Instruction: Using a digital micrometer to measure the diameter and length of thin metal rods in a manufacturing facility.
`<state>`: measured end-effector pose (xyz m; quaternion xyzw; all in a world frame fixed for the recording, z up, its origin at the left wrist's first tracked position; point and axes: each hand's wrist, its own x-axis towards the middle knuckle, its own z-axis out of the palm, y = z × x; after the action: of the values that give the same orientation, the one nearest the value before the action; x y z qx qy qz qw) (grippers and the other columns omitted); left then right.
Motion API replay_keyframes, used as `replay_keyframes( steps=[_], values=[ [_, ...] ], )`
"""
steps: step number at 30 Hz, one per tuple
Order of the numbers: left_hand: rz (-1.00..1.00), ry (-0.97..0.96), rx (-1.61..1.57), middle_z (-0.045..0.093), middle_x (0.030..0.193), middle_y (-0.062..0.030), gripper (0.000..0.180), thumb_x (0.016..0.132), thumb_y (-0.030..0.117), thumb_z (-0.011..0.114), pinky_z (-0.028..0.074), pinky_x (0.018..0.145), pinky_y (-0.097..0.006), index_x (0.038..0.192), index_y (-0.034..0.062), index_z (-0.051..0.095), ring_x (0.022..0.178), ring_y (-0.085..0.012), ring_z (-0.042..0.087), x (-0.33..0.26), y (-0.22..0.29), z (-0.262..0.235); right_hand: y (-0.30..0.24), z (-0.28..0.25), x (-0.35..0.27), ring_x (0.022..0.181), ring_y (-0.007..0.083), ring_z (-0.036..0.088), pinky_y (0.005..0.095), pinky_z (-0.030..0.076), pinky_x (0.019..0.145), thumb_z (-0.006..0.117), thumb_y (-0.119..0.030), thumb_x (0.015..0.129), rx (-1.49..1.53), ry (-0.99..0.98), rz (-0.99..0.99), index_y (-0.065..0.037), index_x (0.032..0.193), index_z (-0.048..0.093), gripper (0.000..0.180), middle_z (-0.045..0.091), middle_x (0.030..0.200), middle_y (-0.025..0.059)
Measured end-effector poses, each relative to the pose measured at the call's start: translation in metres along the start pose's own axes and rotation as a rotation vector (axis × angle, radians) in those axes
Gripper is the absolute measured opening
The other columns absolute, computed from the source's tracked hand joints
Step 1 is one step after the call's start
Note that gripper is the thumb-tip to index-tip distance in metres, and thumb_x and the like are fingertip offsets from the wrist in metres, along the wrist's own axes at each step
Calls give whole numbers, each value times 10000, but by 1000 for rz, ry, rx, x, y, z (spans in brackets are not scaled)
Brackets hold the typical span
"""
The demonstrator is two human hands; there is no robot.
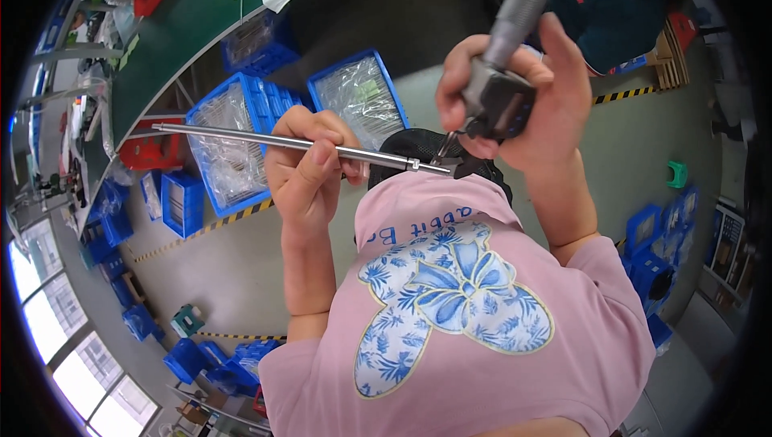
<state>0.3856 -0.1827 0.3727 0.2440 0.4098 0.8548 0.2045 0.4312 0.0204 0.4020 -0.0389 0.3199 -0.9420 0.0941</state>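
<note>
My left hand point(310, 168) is wrapped in a fist around a long thin steel rod point(265, 139), held roughly level in front of my chest. The rod sticks out well past my fingers on the left, and my fist hides a stretch of its middle. Its right end has a little stepped tip that sits right at the jaws of the micrometer point(503, 75). I can't really make out whether the tip is actually pinched between the measuring faces or just beside them, since that spot is tiny and dark.

My right hand point(515, 107) is closed around the micrometer's dark frame, thumb and fingers curled over it, with the grey knurled barrel pointing up and away. The top of the barrel runs up to the picture's edge, so its end is cut off.

Below everything is my pink shirt point(482, 316) with a blue butterfly print, which blocks most of what's under my hands. Something black and mesh-like point(418, 143) peeks out behind the rod; can't tell what it is.

On the floor behind are blue crates point(241, 127) holding clear plastic bags; the contents are too blurry to name. A green-topped bench point(177, 27) curves along the upper left, and another person in a teal shirt point(611, 11) is partly cut off at the top right.
</note>
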Motion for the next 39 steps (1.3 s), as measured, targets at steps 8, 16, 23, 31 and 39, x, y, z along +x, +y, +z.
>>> replay_keyframes(
  steps=[8, 16, 23, 31, 39],
  values=[
    [-59, 73, -41, 477, 643, -118, 95, 797, 78, 481, 417, 449, -229, 785, 24, 404, 520, -135, 481, -2, -3, 3, 6, 4, 7, 610, 209, 580, 235, 416, 349, 211, -523, 807, 100, -39, 21, 64, 843, 519, 664, 551, 754, 187],
    [-116, 108, -17, 482, 625, -113, 112, 790, 83, 494, 419, 445, -225, 767, 21, 404, 516, -133, 485, -4, 0, 4, 11, 9, 9, 607, 206, 581, 236, 409, 340, 231, -496, 816, 125, 10, 58, 64, 829, 522, 632, 554, 762, 177],
    [-135, 133, -14, 482, 623, -106, 117, 784, 81, 501, 424, 448, -222, 750, 23, 406, 521, -135, 492, -5, -3, 3, 10, 14, 8, 558, 188, 569, 226, 397, 338, 261, -515, 801, 122, 81, 86, 59, 814, 527, 632, 563, 744, 174],
    [-161, 110, -16, 469, 607, -102, 110, 782, 85, 494, 418, 452, -234, 753, 28, 404, 503, -134, 471, -4, -4, 1, 11, 12, 10, 399, 144, 495, 201, 378, 342, 304, -580, 752, 1, 163, 156, 45, 787, 544, 671, 570, 623, 162],
    [-176, 106, 17, 461, 591, -102, 109, 789, 100, 485, 410, 446, -245, 760, 29, 407, 482, -143, 457, -3, -4, -2, 16, 11, 11, 479, 194, 546, 208, 402, 318, 281, -570, 766, 89, 218, 146, 67, 780, 541, 688, 558, 632, 194]
  ],
)
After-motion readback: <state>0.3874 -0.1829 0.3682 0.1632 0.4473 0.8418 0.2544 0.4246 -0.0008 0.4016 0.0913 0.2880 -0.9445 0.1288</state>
